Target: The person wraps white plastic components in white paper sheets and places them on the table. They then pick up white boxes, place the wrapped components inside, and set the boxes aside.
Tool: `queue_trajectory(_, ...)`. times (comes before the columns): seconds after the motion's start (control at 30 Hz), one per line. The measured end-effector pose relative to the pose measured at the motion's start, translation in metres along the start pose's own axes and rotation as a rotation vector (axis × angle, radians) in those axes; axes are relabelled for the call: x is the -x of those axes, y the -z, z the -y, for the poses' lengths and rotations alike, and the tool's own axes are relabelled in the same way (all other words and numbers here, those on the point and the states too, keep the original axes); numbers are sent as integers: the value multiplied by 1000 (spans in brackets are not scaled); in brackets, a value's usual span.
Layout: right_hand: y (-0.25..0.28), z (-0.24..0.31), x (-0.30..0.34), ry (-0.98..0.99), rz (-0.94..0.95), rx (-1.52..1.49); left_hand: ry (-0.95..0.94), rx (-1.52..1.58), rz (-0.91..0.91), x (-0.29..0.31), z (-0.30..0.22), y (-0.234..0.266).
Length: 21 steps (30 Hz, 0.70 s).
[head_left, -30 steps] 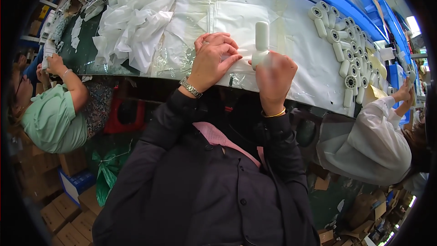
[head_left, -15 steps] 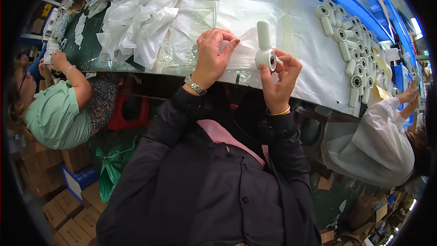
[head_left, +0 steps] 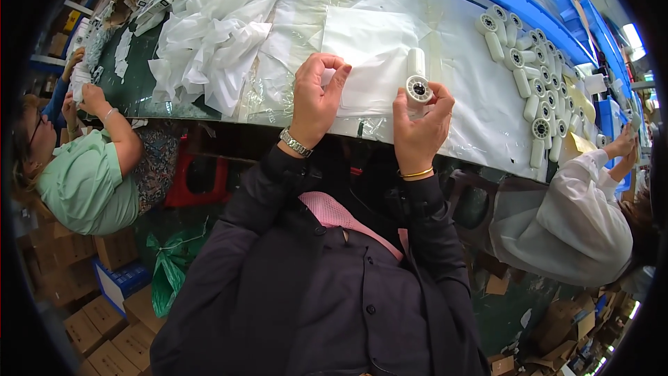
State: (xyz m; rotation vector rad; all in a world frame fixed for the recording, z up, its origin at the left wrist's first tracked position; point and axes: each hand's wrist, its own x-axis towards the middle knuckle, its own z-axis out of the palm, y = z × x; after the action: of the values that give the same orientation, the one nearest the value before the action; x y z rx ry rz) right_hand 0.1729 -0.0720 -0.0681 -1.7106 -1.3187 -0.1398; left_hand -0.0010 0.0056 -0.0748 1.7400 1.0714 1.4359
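Hands part at the near edge of the table (head_left: 139, 78), as I watch remotely: the right hand (head_left: 423, 120) pinches the white fan-like device (head_left: 417, 88) by its round head. The left hand (head_left: 317, 97), well to its left, holds thumb and finger narrowly apart — whether on a sheet, I cannot tell. The device's long axis runs near to far, handle pointing away, beside the right margin of the flat white sheets (head_left: 365, 31). Farther right, I see similar devices (head_left: 537, 88) clustered.
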Motion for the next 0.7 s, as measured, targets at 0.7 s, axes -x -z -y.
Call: queue_trajectory(0.7,-15,31,-12,-654,423,-1015,-133,-23,102,-2,-15,6)
